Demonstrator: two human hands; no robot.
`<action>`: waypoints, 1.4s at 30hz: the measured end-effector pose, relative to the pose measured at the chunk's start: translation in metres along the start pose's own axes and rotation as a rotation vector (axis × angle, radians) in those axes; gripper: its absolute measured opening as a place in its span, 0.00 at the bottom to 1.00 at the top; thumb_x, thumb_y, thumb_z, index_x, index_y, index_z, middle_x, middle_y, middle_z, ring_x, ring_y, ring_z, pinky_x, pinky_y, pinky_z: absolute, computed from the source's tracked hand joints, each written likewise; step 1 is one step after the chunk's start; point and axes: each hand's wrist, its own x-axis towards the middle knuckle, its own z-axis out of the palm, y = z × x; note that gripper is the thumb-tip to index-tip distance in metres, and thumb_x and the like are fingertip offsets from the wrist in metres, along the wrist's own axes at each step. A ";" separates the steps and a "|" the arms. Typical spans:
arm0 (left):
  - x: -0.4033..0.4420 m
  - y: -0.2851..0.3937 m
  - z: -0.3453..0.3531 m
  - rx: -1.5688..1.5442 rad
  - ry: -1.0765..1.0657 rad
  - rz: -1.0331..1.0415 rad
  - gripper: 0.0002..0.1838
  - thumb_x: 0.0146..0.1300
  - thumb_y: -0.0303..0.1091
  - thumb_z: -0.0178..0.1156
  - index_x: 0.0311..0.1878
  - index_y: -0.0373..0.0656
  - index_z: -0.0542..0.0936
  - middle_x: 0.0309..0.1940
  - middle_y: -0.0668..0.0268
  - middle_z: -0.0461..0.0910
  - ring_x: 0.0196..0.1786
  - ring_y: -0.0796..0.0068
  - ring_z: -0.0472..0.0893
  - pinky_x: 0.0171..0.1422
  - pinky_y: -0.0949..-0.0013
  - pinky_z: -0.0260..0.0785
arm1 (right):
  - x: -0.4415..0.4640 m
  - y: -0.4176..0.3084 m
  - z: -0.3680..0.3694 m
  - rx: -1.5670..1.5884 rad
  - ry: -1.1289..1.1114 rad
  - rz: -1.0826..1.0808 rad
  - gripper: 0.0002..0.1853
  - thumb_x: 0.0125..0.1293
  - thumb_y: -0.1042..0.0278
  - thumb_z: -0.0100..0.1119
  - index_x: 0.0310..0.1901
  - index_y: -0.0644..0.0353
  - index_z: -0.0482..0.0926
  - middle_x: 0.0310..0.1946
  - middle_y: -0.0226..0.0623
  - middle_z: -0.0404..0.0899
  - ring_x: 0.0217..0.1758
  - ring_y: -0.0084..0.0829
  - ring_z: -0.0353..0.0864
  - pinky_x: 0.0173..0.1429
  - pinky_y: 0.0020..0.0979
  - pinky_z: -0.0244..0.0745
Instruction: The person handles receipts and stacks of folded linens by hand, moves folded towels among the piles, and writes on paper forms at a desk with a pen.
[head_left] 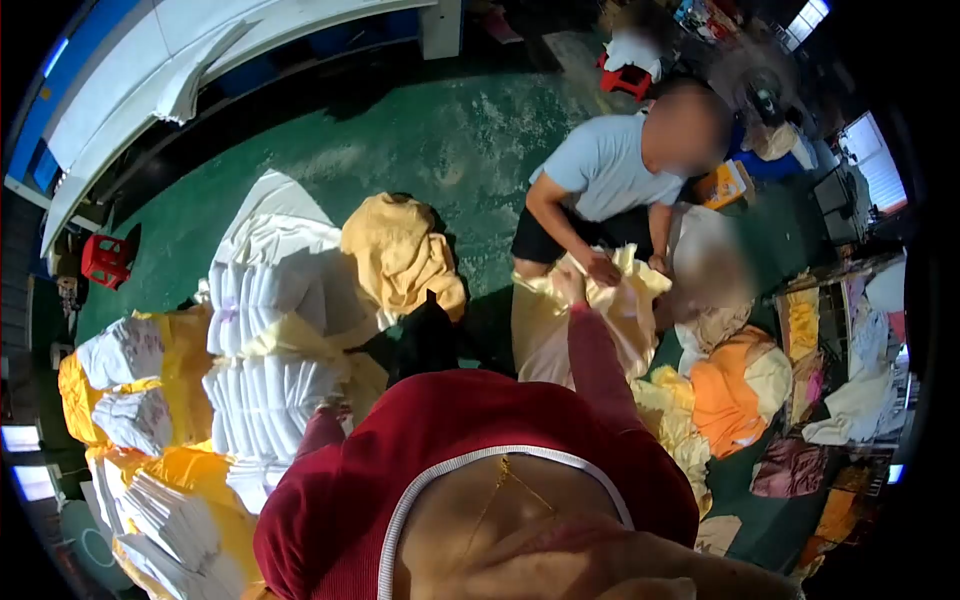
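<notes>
My right hand (571,286) reaches forward and is closed on the rim of a pale yellow cloth sack (590,330). Across from me a co-worker grips the same rim, one hand (602,268) close beside mine. At my left side, my left hand (334,408) is next to a stack of folded white cloths (262,405); its fingers are too dark and small to make out. Another white folded stack (265,300) stands just beyond, with a strip of pale yellow cloth (290,338) between the two.
A tan bundle (395,250) lies on the green floor (400,130) ahead. Yellow sacks (185,370) with white stacks stand at far left. Orange cloth (735,390) and other fabrics are heaped at right. A red stool (105,260) is at left; the co-worker (610,165) crouches ahead.
</notes>
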 end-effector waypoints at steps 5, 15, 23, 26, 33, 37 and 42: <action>0.076 0.130 0.006 -0.002 0.050 -0.075 0.11 0.60 0.38 0.52 0.35 0.41 0.79 0.29 0.62 0.80 0.28 0.68 0.78 0.29 0.68 0.69 | 0.208 -0.096 0.068 0.146 -0.197 -0.158 0.13 0.62 0.72 0.53 0.48 0.66 0.74 0.32 0.33 0.78 0.31 0.22 0.76 0.32 0.22 0.71; 0.230 0.694 0.151 -0.044 -0.045 0.908 0.10 0.62 0.37 0.56 0.37 0.40 0.77 0.25 0.69 0.77 0.24 0.76 0.75 0.24 0.74 0.64 | 0.357 -0.087 0.070 0.607 0.011 0.514 0.06 0.65 0.67 0.55 0.38 0.61 0.76 0.32 0.35 0.78 0.25 0.23 0.71 0.27 0.25 0.68; 0.189 1.048 0.244 -0.274 0.245 1.107 0.11 0.58 0.35 0.61 0.39 0.38 0.81 0.28 0.72 0.79 0.31 0.81 0.76 0.34 0.79 0.66 | 0.633 -0.108 0.070 0.439 0.297 0.478 0.15 0.65 0.59 0.54 0.23 0.57 0.72 0.15 0.29 0.68 0.16 0.22 0.64 0.19 0.26 0.58; 0.197 1.123 0.248 -0.336 0.279 0.969 0.15 0.56 0.43 0.63 0.41 0.42 0.81 0.29 0.75 0.79 0.30 0.84 0.75 0.33 0.81 0.64 | 0.792 -0.129 0.062 0.339 -0.028 0.227 0.21 0.64 0.53 0.53 0.18 0.52 0.62 0.13 0.25 0.59 0.15 0.21 0.54 0.25 0.27 0.48; 0.303 1.278 0.207 -0.107 0.571 0.959 0.29 0.50 0.53 0.65 0.45 0.37 0.80 0.39 0.60 0.82 0.40 0.72 0.80 0.47 0.70 0.70 | 1.118 -0.244 0.180 0.028 -0.328 -0.150 0.17 0.62 0.61 0.60 0.48 0.62 0.78 0.42 0.32 0.79 0.45 0.21 0.76 0.47 0.23 0.70; 0.350 1.350 0.197 0.208 0.933 0.561 0.43 0.40 0.69 0.62 0.50 0.40 0.79 0.48 0.51 0.77 0.54 0.55 0.75 0.58 0.59 0.66 | 1.224 -0.303 0.300 -0.019 -0.409 -0.354 0.18 0.57 0.61 0.64 0.45 0.62 0.79 0.36 0.33 0.82 0.38 0.24 0.78 0.45 0.26 0.72; 0.315 1.395 0.239 0.503 0.942 0.224 0.28 0.42 0.58 0.65 0.46 0.53 0.82 0.51 0.58 0.75 0.58 0.57 0.71 0.64 0.49 0.53 | 1.309 -0.351 0.413 -0.379 -0.460 -0.516 0.19 0.47 0.58 0.68 0.41 0.58 0.81 0.28 0.35 0.80 0.32 0.30 0.80 0.40 0.30 0.73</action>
